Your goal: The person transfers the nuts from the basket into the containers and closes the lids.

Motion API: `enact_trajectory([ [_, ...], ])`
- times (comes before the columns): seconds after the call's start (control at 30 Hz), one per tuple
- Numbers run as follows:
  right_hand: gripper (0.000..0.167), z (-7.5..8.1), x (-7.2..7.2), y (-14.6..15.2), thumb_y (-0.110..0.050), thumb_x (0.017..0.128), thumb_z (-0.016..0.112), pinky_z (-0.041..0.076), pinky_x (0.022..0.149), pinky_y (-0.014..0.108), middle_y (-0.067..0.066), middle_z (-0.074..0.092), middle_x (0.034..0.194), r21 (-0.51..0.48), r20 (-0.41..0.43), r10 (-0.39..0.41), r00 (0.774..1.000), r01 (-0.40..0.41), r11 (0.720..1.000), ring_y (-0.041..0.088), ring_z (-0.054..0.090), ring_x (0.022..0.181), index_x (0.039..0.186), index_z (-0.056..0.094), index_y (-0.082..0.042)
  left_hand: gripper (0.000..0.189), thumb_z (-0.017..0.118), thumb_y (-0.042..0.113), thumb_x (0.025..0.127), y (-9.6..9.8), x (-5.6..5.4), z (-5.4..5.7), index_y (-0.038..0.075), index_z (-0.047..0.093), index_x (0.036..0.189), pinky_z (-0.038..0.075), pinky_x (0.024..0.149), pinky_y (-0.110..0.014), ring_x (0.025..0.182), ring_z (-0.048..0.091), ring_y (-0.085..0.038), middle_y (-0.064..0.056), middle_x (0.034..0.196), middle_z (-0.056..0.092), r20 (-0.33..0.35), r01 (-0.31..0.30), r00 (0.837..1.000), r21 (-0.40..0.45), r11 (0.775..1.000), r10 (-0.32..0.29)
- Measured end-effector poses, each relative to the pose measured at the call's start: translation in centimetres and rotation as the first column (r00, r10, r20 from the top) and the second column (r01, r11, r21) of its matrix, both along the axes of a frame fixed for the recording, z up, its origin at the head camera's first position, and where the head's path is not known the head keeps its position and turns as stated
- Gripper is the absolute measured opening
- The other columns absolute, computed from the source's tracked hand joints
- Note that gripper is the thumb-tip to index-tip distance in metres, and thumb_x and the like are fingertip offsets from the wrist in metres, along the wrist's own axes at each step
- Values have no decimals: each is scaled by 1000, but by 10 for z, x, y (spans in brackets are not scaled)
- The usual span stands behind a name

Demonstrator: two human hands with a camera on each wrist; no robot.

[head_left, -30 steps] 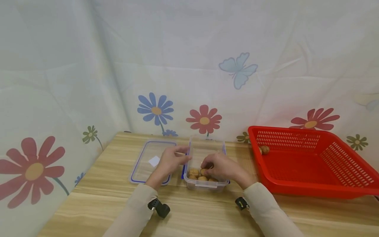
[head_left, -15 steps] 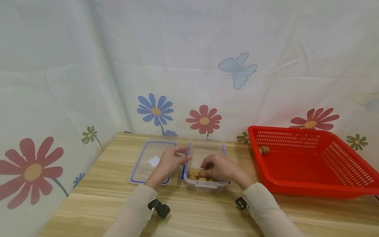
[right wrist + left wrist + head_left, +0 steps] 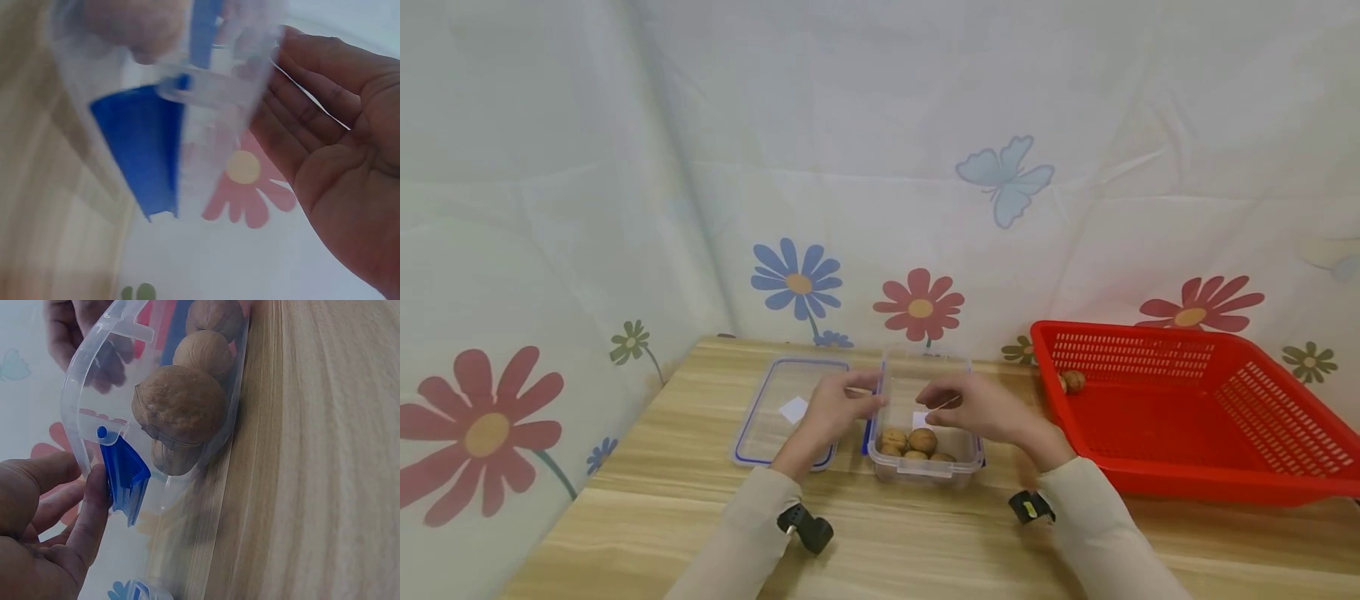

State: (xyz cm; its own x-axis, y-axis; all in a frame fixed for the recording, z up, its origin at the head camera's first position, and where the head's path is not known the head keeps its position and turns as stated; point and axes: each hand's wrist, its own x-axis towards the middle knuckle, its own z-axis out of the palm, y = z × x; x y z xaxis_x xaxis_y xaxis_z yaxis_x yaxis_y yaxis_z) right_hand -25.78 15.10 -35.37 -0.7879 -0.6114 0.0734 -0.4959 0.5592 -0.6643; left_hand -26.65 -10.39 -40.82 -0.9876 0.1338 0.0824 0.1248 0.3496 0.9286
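A clear plastic food box (image 3: 925,469) stands on the table with several walnuts (image 3: 922,440) gathered at its near end. With thumb and fingers, my left hand (image 3: 835,408) pinches the box's left rim, right beside a blue latch (image 3: 125,472) that hangs down in the left wrist view. Over the right side of the box is my right hand (image 3: 981,407), its fingers loosely bent and nothing between them. The right wrist view shows this hand next to the box wall, where another blue latch (image 3: 140,150) hangs, blurred.
Left of the box lies its clear lid (image 3: 766,425) with a blue seal and a white paper square. At the right stands a red plastic basket (image 3: 1157,471), with walnuts (image 3: 1074,381) in its far left corner. A flowered cloth (image 3: 865,167) hangs behind the wooden table (image 3: 917,542).
My right hand has let go of a walnut in the box's near end and drawn up and right, uncovering that walnut. The left hand keeps its place at the rim.
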Motion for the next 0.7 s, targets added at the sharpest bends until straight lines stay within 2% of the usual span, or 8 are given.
enact_trajectory([
  [0.33, 26, 38, 12, 18, -10, 96, 80, 61, 92, 39, 3, 77, 111, -51, -102, -16, 995, 11, 999, 22, 73, 102, 122, 77, -6, 41, 79, 11, 98, 1, 2, 2, 2, 71, 136, 62, 84, -42, 99, 77, -28, -16, 128, 72, 13, -1, 1000, 2, 1000, 1],
  [0.47, 28, 53, 16, 26, -10, 95, 81, 61, 92, 40, 3, 77, 113, -37, -144, -38, 989, 33, 999, 22, 74, 102, 122, 77, -6, 40, 79, 11, 98, 1, 3, 4, 4, 71, 136, 61, 87, -43, 100, 76, -28, -16, 130, 71, 17, -1, 1000, -1, 1000, 1],
  [0.7, 29, 75, 19, 42, -12, 95, 82, 60, 94, 44, 3, 76, 116, -6, -170, -102, 980, 102, 995, 23, 73, 105, 124, 77, -8, 40, 78, 11, 98, 1, 4, 3, 4, 71, 137, 61, 88, -43, 99, 77, -27, -16, 130, 71, 24, -5, 1000, -1, 1000, 5],
])
